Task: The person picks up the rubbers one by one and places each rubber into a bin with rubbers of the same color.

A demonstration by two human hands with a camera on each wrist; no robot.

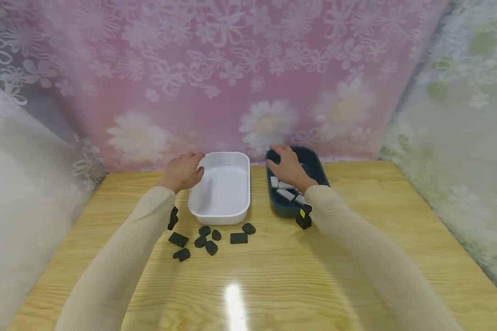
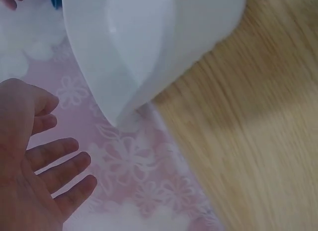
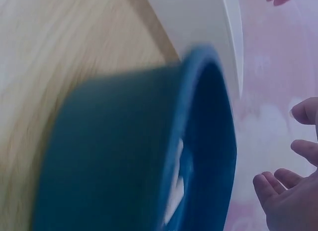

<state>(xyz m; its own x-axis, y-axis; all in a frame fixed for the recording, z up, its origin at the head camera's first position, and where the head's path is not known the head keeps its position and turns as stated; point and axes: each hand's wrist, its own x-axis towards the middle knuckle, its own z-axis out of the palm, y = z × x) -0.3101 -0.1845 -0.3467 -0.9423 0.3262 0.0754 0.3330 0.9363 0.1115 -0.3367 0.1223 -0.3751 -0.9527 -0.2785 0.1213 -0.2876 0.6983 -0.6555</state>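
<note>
My left hand (image 1: pixel 182 171) hovers at the left rim of a white plastic basin (image 1: pixel 221 220). In the left wrist view that hand (image 2: pixel 47 166) has its fingers spread, apart from the basin (image 2: pixel 198 37), and holds nothing. Over a dark blue basin (image 1: pixel 283 211) hangs my right hand (image 1: pixel 289 169), fingers loosely bent. The right wrist view shows this hand (image 3: pixel 293 191) with nothing in it, beyond the rim of the blue basin (image 3: pixel 109 141). Several pale grey-white blocks (image 1: pixel 286 195) lie inside the blue basin, partly hidden by the hand. The white basin's visible floor is bare.
Several black pieces lie on the wooden table (image 1: pixel 273 285) before the white basin, among them a rectangular block (image 1: pixel 239 238) and a rounded piece (image 1: pixel 211 248). A pink flowered curtain (image 1: pixel 215 92) hangs behind the basins. Small black wrist devices (image 1: pixel 304 217) sit below the sleeves.
</note>
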